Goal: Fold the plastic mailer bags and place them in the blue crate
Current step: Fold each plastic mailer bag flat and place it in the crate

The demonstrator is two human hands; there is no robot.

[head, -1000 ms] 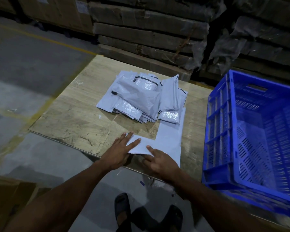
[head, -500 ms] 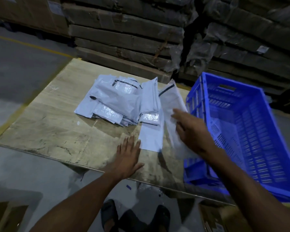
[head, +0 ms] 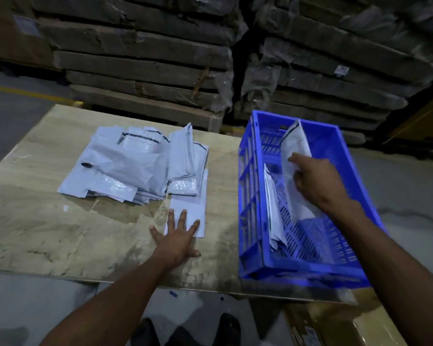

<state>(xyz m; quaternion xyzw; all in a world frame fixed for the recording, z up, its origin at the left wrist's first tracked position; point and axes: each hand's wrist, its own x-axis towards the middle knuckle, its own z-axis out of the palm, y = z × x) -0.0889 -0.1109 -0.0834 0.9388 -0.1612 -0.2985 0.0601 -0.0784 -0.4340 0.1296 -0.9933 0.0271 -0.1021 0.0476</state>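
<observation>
A blue slatted crate (head: 245, 221) stands on the right side of the wooden tabletop (head: 48, 233). My right hand (head: 315, 181) is over the crate's inside and grips a folded grey mailer bag (head: 295, 146) that stands tilted in it. Another folded mailer (head: 273, 208) leans against the crate's left wall. A loose pile of grey mailer bags (head: 135, 166) lies at the table's middle. My left hand (head: 178, 236) rests flat, fingers spread, on a flat mailer (head: 193, 208) in front of the pile.
Stacks of wrapped flat cartons (head: 148, 58) rise behind the table. A cardboard box (head: 335, 328) sits below the table's front right edge. My feet in dark sandals (head: 185, 330) stand on the grey floor.
My right hand carried the folded mailer from the table's edge rightward into the crate. My left hand moved onto the flat mailer. The view shifted right.
</observation>
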